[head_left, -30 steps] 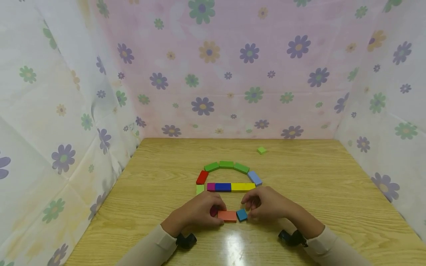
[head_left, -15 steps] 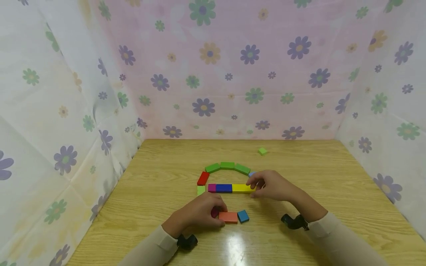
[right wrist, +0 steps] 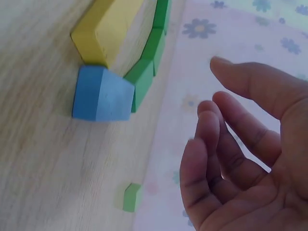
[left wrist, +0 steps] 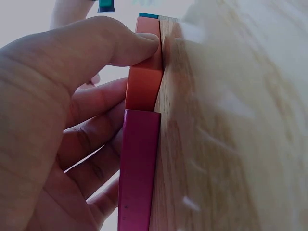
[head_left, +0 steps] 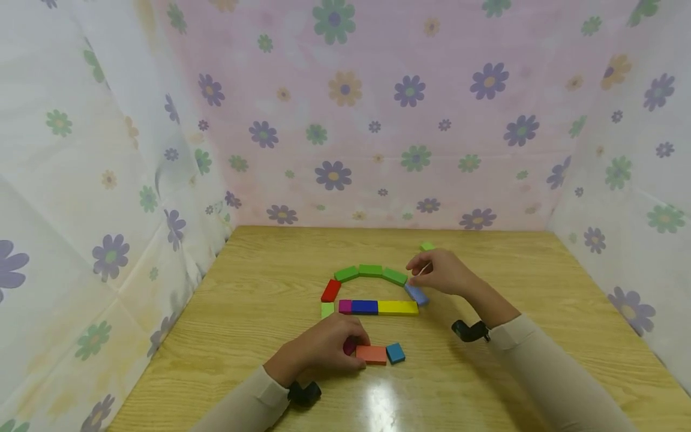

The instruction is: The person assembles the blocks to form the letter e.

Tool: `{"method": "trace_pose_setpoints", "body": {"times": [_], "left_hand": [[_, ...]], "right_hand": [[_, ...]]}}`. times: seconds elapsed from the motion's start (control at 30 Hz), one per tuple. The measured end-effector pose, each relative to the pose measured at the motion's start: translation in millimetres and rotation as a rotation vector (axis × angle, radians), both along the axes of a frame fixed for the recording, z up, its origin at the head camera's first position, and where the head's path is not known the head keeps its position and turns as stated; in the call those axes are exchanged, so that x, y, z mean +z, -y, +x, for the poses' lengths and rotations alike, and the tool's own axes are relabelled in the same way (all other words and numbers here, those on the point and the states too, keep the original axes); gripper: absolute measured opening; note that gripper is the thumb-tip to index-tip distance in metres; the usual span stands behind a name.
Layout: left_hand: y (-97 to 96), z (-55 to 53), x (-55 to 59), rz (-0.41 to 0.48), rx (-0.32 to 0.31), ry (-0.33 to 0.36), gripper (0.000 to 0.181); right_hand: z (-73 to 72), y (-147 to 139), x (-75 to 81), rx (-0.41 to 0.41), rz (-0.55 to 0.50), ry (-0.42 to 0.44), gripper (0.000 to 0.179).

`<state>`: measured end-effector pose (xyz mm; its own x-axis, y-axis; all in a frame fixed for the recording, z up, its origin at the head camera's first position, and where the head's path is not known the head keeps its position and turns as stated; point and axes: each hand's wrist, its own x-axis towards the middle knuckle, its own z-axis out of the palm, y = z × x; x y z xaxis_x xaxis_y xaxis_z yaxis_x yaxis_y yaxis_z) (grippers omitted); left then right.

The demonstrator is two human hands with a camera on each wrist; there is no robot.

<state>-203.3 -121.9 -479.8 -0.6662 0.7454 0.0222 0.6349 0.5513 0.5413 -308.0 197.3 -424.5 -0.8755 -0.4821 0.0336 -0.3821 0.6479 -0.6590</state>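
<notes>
My left hand (head_left: 329,342) pinches an orange block (head_left: 371,355) on the table, thumb on its near side and fingers along the far side. A magenta block (left wrist: 139,168) lies end to end with the orange one, mostly hidden under the hand in the head view. At the orange block's right end sits a blue block (head_left: 396,353), slightly turned. My right hand (head_left: 442,272) hangs over the right end of a block arch, fingers loosely bent with nothing between them. Nearest to it are a light blue block (right wrist: 101,94) and a small light green block (right wrist: 132,197) farther back.
The arch continues with several green blocks (head_left: 370,271), a red block (head_left: 331,291) and a light green block (head_left: 327,310). Inside its base runs a row of magenta (head_left: 345,306), dark blue (head_left: 364,307) and yellow (head_left: 397,308) blocks. Flowered cloth (head_left: 378,120) encloses the wooden table.
My right hand has left the blue block and moved away from me, past the yellow block, toward the small light green block at the back. The left hand has stayed on the orange block.
</notes>
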Motion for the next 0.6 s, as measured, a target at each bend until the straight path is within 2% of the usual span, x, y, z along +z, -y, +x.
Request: {"method": "trace_pose_setpoints", "body": {"times": [0.4, 0.6], "left_hand": [[-0.1, 0.9, -1.5, 0.0, -0.001, -0.016, 0.021], [1.1, -0.3, -3.0, 0.002, -0.008, -0.031, 0.021]], "right_hand": [[-40.8, -8, -12.0, -0.219, -0.039, 0.035, 0.042], [-62.3, -15, -24.4, -0.318, -0.039, 0.024, 0.051]]}}
